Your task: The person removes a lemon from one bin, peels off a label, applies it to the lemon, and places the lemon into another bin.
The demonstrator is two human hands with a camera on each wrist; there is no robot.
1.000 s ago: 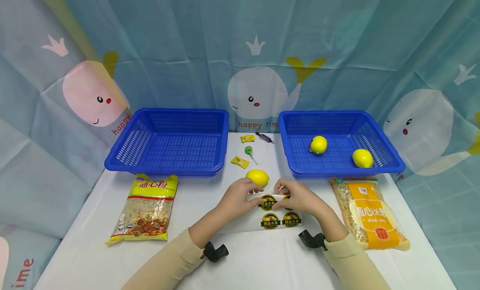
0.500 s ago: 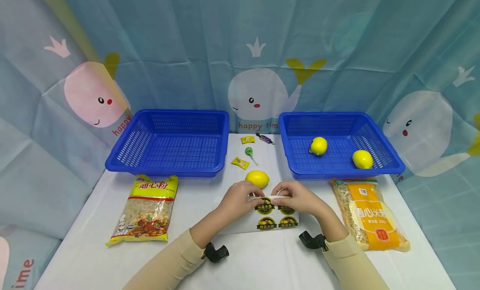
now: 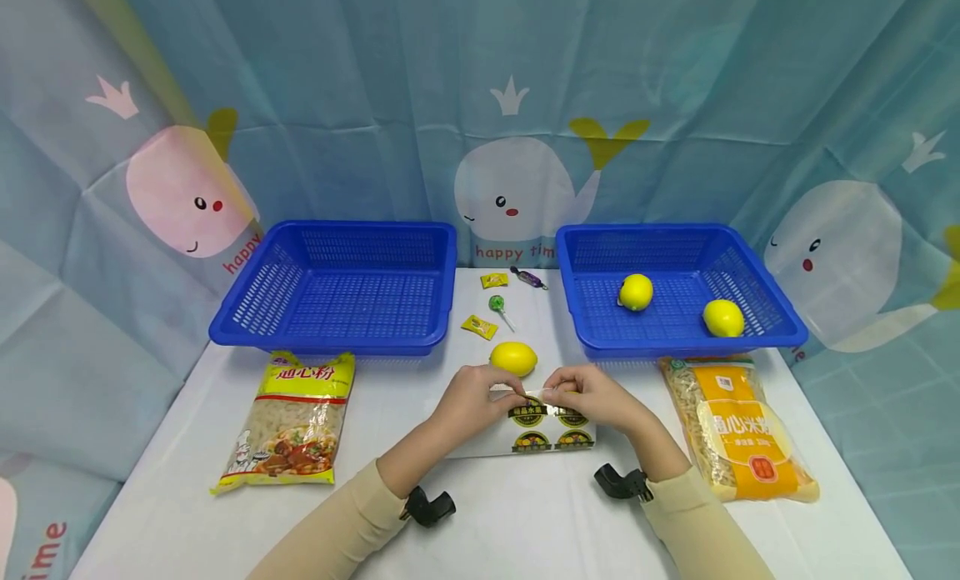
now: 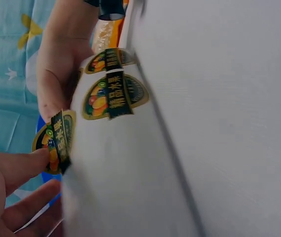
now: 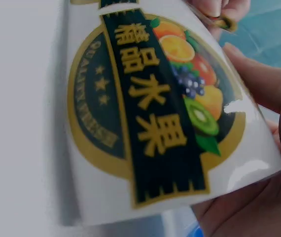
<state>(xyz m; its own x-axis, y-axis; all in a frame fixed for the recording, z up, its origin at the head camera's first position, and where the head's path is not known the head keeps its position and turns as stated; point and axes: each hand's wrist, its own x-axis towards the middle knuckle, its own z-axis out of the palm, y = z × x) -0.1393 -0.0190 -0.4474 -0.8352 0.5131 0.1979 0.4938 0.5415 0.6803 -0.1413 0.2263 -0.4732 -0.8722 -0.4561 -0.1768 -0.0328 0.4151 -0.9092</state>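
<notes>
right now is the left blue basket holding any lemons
No, the left blue basket shows only bare mesh; two lemons lie in the right basket.

The round stickers on the sticker sheet (image 5: 150, 113) read "精品水果" and "QUALITY FRESH". At left of the frame, the yellow noodle bag (image 3: 288, 420) says "通心粉"; the orange bag (image 3: 738, 426) at right says "通心米粉". The backdrop (image 3: 504, 251) shows "happy time".

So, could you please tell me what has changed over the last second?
Both hands drew closer together at the sticker sheet's far edge. The left hand now pinches a sticker lifting off; the right hand keeps its grip on the sheet. The lemon, baskets and packets stayed put.
</notes>
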